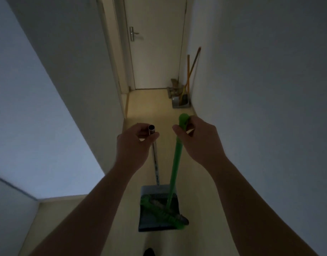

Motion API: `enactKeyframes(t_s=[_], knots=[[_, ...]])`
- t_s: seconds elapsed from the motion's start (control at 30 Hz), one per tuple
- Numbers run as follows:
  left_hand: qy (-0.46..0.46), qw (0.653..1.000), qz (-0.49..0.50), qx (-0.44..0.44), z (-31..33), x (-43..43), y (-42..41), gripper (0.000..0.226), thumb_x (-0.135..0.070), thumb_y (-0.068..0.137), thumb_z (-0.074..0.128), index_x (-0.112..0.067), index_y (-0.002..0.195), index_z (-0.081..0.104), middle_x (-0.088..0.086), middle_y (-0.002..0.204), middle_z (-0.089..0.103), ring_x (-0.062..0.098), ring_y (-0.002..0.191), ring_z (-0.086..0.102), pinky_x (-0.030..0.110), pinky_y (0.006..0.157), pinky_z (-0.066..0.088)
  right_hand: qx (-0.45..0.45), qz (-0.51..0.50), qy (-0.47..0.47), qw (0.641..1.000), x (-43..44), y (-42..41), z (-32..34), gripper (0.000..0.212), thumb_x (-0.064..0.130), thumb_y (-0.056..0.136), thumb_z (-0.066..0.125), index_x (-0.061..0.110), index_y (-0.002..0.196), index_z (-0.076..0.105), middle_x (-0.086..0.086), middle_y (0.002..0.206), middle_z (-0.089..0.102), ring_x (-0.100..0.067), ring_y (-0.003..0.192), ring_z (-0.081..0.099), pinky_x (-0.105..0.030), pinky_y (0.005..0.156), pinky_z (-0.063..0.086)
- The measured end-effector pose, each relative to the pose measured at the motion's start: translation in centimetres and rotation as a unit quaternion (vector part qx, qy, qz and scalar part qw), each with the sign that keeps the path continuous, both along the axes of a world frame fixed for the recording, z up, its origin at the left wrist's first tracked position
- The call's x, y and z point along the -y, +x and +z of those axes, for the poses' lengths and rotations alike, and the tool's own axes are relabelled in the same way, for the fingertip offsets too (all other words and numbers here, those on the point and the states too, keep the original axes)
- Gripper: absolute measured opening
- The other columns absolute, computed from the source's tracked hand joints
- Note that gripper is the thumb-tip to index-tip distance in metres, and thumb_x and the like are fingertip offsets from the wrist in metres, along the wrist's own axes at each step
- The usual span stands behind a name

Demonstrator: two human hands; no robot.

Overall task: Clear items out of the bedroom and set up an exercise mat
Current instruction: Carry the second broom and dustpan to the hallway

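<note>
I see left hand [135,143] pinching the dustpan [157,209] pole top, right hand [197,139] pinching green broom [174,163] handle, frame centre; door [155,43] top centre.

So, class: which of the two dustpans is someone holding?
The near dustpan, its metal handle in the left hand; the far dustpan stands unheld.

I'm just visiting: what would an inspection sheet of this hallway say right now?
Surface: pale floor, dimly lit.
Job's things: dark dustpan on a metal handle; green broom, its head in the pan.
Clutter: second dustpan with orange-handled sticks leaning on the right wall.
Hands: left hand grips the metal handle's top; right hand pinches the broom's top.
Cables: nothing seen.
Surroundings: narrow hallway, closed door at the far end.
</note>
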State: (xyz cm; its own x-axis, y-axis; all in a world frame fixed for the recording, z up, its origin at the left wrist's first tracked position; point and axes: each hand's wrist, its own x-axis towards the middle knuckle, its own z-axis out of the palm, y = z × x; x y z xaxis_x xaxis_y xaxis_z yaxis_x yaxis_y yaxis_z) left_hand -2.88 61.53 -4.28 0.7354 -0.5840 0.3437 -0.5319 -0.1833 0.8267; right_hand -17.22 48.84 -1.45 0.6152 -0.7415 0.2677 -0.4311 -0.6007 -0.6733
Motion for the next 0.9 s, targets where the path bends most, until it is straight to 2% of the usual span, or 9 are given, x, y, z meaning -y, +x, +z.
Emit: enactKeyframes(t_s=[0.23, 0.4, 0.57, 0.9], knots=[[0.013, 0.999, -0.046, -0.001, 0.9, 13.0, 12.3, 0.017, -0.029, 0.084, 0.078, -0.026, 0.100, 0.073, -0.021, 0.085, 0.070, -0.010, 0.082, 0.065, 0.001, 0.072, 0.043, 0.011, -0.064, 0.013, 0.998, 11.5, 10.4, 0.6, 0.033, 0.055, 0.091, 0.061, 0.023, 0.100, 0.064, 0.012, 0.089, 0.068, -0.006, 0.074, 0.065, -0.036, 0.076, 0.058], [0.028, 0.998, -0.052, 0.013, -0.7, 21.8, 19.2, 0.017, -0.033, 0.086, 0.075, -0.032, 0.102, 0.072, -0.025, 0.086, 0.068, -0.014, 0.084, 0.063, 0.001, 0.071, 0.041, 0.009, -0.055, 0.024, 0.998, 19.9, 17.2, -1.4, 0.037, 0.055, 0.091, 0.060, 0.021, 0.104, 0.065, 0.012, 0.090, 0.068, -0.005, 0.077, 0.066, -0.033, 0.078, 0.058], [0.037, 0.998, -0.051, 0.027, -0.8, 32.8, 26.6, 0.018, -0.029, 0.086, 0.076, -0.024, 0.103, 0.073, -0.017, 0.088, 0.070, -0.016, 0.081, 0.062, -0.001, 0.070, 0.039, 0.009, -0.029, 0.048, 0.998, 31.5, 25.6, -2.1, 0.040, 0.056, 0.091, 0.060, 0.019, 0.105, 0.065, 0.008, 0.094, 0.069, -0.009, 0.083, 0.067, -0.034, 0.081, 0.059], [0.042, 0.999, -0.030, 0.019, 0.8, 48.4, 40.5, 0.020, -0.025, 0.085, 0.077, -0.020, 0.104, 0.072, -0.017, 0.087, 0.068, -0.015, 0.079, 0.061, -0.002, 0.071, 0.040, -0.003, 0.004, 0.045, 0.999, 48.7, 40.4, 0.0, 0.039, 0.050, 0.094, 0.059, 0.015, 0.111, 0.063, 0.002, 0.100, 0.070, -0.013, 0.089, 0.068, -0.035, 0.085, 0.058]])
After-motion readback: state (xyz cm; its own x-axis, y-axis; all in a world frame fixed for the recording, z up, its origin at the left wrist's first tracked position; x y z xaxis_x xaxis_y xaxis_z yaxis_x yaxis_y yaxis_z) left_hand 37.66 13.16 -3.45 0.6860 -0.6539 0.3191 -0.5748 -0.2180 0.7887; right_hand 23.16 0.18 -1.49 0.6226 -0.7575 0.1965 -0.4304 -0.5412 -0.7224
